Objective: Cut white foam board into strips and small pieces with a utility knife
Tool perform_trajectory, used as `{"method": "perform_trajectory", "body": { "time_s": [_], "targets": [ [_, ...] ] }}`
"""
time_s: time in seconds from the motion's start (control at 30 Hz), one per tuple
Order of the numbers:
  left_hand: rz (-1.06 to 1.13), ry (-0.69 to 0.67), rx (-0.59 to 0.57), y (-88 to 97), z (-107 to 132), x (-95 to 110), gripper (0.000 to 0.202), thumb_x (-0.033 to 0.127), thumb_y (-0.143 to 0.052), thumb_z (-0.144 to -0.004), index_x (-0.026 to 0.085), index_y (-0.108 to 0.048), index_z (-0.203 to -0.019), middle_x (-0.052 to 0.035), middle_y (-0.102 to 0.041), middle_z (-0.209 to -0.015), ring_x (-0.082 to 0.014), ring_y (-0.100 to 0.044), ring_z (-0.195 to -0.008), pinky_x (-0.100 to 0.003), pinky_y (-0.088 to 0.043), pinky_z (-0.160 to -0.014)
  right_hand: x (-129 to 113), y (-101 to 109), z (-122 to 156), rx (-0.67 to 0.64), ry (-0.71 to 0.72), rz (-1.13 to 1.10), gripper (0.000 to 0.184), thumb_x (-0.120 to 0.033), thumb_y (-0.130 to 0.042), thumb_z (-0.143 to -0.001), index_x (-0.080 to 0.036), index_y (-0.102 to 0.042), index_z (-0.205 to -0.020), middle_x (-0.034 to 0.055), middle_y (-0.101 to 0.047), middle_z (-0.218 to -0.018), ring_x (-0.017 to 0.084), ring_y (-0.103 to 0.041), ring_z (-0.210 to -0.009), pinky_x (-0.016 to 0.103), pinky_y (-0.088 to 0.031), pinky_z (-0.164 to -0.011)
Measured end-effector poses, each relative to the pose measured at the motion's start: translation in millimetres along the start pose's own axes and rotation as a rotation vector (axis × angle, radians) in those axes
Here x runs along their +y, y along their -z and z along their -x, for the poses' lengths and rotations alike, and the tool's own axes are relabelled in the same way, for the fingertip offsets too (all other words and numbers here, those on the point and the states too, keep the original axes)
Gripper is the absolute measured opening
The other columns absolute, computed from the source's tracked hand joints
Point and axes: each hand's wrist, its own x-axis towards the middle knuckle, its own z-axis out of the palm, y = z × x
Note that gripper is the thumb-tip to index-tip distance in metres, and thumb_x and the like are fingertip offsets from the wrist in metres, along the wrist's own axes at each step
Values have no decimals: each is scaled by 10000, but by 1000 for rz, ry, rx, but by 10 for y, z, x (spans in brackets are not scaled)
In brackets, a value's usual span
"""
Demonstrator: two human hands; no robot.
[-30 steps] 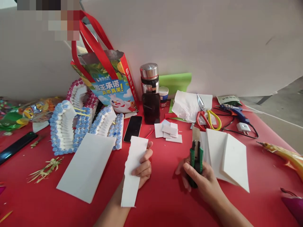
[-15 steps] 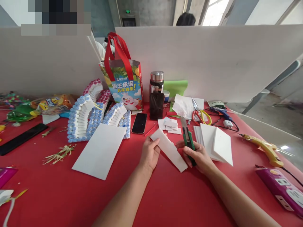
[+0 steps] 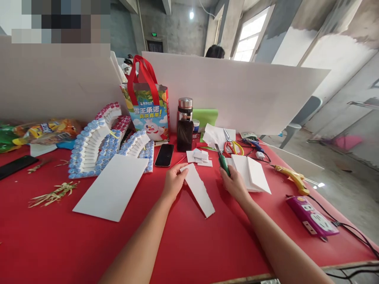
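Note:
A narrow strip of white foam board (image 3: 199,191) with one ragged long edge is pinched at its upper end by my left hand (image 3: 175,181). My right hand (image 3: 235,182) is closed around a green and black utility knife (image 3: 224,162), its blade pointing up and away from me. The knife is apart from the strip. Just right of my right hand lie several folded or stacked white boards (image 3: 251,173). Small cut white pieces (image 3: 199,156) are heaped beyond the strip. A larger white board (image 3: 114,187) rests to the left.
Around the red table (image 3: 189,248) are a phone (image 3: 164,155), a steel flask (image 3: 185,108), a gift bag (image 3: 149,112), scissors (image 3: 233,146), a yellow glue gun (image 3: 291,177) and a purple power strip (image 3: 312,217). Blue-tipped white craft pieces (image 3: 89,150) stand at left.
My right hand with the knife has moved away from the strip, leaving a gap. My left hand still holds the strip. The camera view has turned to the right and tilted up.

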Motion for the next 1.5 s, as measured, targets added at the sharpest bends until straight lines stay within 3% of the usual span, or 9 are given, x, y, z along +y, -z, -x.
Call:
{"method": "perform_trajectory", "body": {
  "time_s": [0.1,0.23,0.43,0.57,0.67,0.77,0.93,1.23,1.5],
  "targets": [
    [33,15,51,30,-30,21,458,322,-712,-780,127,-684,-1194,17,-606,-611,-88,-519,-454,-189,-378,-419,-135,118,30,53,73,352,307,-456,-374,-986,-212,-548,-920,14,-564,-712,189,-533,-625,285,-371,-568],
    [49,48,83,28,-49,50,457,251,-691,-791,97,-633,-1218,-33,-674,-744,-105,-609,-499,-201,-489,-452,-278,113,114,62,46,761,356,-305,-349,-1003,-124,-548,-1236,139,-627,-992,218,-622,-735,295,-402,-603],
    [46,107,-3,29,-33,67,587,173,-653,-828,135,-512,-1397,-88,-715,-972,-154,-700,-609,-308,-623,-592,-298,15,144,-131,59,1152,246,-121,-488,-922,-59,-692,-1044,232,-674,-1037,264,-684,-920,282,-464,-663],
    [25,149,-115,37,-41,105,520,139,-652,-815,147,-581,-1330,-114,-724,-1103,-203,-732,-786,-323,-634,-655,-567,216,-63,-190,68,1155,239,-103,-494,-910,-99,-733,-911,189,-712,-919,260,-700,-840,295,-465,-646],
    [-2,180,-211,54,-66,138,361,140,-710,-766,134,-699,-1126,-113,-744,-1050,-227,-730,-840,-313,-629,-649,-816,223,-352,-138,220,1087,257,-135,-478,-950,-102,-731,-975,189,-711,-985,262,-682,-911,314,-464,-742],
    [-20,193,-281,75,-77,148,300,163,-759,-732,133,-728,-1028,-102,-748,-990,-221,-725,-816,-320,-631,-638,-894,-27,-637,-205,389,956,275,-288,-589,-948,-136,-698,-1150,159,-685,-1163,268,-619,-1090,322,-432,-907],
    [-18,162,-313,108,-45,128,395,234,-813,-715,135,-713,-1085,-92,-737,-979,-195,-708,-773,-293,-619,-592,-672,-495,-845,-183,333,950,477,-515,-661,-876,-93,-715,-1093,214,-635,-1194,341,-548,-1135,408,-415,-931],
    [71,126,-367,194,-68,110,487,335,-844,-709,138,-698,-1129,-81,-739,-935,-179,-694,-771,-298,-616,-646,-544,-573,-855,-136,275,872,361,-434,-649,-887,-146,-722,-1093,150,-633,-1177,298,-547,-1085,378,-413,-909],
    [67,88,-338,182,-45,112,479,364,-801,-754,139,-685,-1162,-88,-736,-1004,-195,-689,-831,-281,-589,-647,-450,-118,-270,-13,358,596,293,-379,-615,-900,-159,-651,-1092,123,-612,-1117,257,-588,-1042,344,-450,-887]
  ]
}}
